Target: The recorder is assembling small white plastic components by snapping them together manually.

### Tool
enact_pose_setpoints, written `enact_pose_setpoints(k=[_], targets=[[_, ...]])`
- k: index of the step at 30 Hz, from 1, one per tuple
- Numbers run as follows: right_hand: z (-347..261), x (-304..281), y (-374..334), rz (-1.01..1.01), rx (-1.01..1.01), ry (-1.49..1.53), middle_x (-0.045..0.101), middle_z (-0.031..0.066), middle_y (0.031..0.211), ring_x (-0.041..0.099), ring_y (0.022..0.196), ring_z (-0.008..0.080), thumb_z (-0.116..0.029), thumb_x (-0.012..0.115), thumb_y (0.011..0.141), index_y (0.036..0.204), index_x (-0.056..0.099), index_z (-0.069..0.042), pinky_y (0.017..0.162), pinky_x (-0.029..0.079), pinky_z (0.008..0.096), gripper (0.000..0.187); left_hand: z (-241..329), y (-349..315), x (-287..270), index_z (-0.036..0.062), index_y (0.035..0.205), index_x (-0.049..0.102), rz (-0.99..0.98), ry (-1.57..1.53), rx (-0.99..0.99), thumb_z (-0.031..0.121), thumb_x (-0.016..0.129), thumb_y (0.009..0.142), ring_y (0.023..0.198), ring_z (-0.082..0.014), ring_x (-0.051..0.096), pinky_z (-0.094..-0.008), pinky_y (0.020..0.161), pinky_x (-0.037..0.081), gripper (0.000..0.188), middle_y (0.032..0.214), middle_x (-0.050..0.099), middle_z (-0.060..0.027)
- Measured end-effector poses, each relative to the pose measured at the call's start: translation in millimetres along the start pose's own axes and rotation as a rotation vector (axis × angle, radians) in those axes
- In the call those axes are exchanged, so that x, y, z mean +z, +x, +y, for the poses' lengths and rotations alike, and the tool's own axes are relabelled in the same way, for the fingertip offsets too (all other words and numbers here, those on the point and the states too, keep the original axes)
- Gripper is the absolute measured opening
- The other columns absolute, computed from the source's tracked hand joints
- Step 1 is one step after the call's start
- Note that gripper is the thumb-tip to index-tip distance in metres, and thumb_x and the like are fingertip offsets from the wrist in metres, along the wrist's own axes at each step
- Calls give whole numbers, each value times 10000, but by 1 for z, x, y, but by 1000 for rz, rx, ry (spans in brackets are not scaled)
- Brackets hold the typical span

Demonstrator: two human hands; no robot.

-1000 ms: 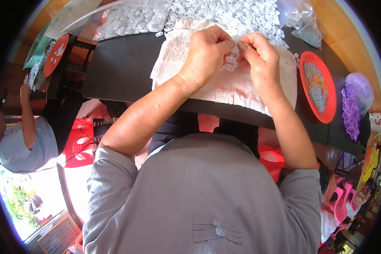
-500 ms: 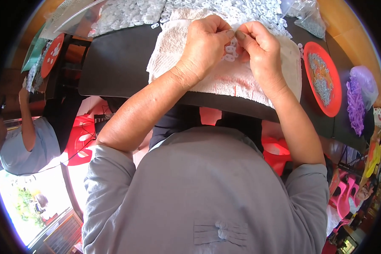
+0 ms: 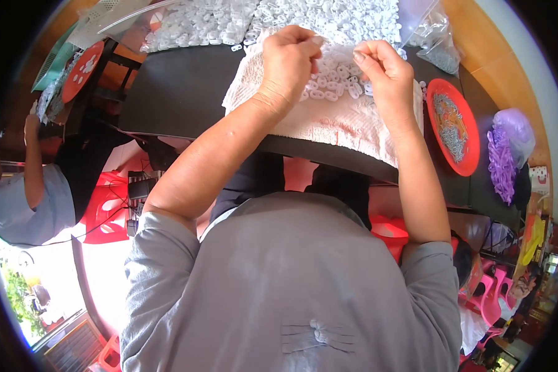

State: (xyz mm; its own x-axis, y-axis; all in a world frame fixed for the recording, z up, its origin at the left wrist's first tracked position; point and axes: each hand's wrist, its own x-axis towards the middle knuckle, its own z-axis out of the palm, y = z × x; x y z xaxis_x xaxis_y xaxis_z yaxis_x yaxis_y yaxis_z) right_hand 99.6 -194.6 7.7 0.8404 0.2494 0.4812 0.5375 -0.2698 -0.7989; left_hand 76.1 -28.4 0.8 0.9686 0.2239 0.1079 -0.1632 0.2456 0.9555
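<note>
My left hand [image 3: 289, 61] is raised above the towel, thumb and fingertips pinched; what they hold, if anything, is too small to make out. To its right, apart from it, my right hand [image 3: 387, 73] is also closed in a pinch, its contents not clear. Between and below them lie several small white plastic pieces with two holes [image 3: 332, 87] on a pale, ribbed towel [image 3: 328, 121]. Behind the hands spreads a large heap of similar white pieces [image 3: 328, 22].
A red plate of small metal parts [image 3: 452, 124] stands right on the dark table [image 3: 167, 93]. Beyond it lie purple strips in a bag [image 3: 502, 161]; a clear bag of grey parts [image 3: 443, 53] is behind. At left, a co-worker [image 3: 34, 198] sits near another red plate [image 3: 82, 71].
My hands have moved apart from where they met, the left one going left. More white pieces on the towel now show between them.
</note>
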Motion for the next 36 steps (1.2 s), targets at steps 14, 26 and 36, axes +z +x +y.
enact_pose_setpoints(k=[14, 26, 36], targets=[[-11, -1, -14, -415, -268, -900, 643, 112, 838, 641, 761, 333, -138, 628, 814, 845, 621, -51, 654, 492, 449, 93, 2, -2, -1, -5, 822, 612, -13, -43, -14, 79, 666, 838, 442, -67, 440, -221, 380, 306, 101, 619, 558, -26], [-34, -5, -31, -533, -492, -1027, 584, 111, 828, 617, 819, 294, -28, 591, 729, 863, 578, -36, 630, 497, 418, 135, 5, -4, -1, -7, 828, 610, -16, -75, -42, 88, 659, 833, 451, -77, 447, -226, 386, 311, 107, 639, 566, -29], [-24, -22, -39, -345, -311, -682, 616, 74, 881, 638, 701, 282, -25, 647, 783, 933, 611, -72, 612, 493, 394, 161, 6, -6, -1, -19, 827, 614, -62, -63, -87, 87, 646, 833, 450, -84, 453, -227, 390, 313, 112, 633, 563, -38]])
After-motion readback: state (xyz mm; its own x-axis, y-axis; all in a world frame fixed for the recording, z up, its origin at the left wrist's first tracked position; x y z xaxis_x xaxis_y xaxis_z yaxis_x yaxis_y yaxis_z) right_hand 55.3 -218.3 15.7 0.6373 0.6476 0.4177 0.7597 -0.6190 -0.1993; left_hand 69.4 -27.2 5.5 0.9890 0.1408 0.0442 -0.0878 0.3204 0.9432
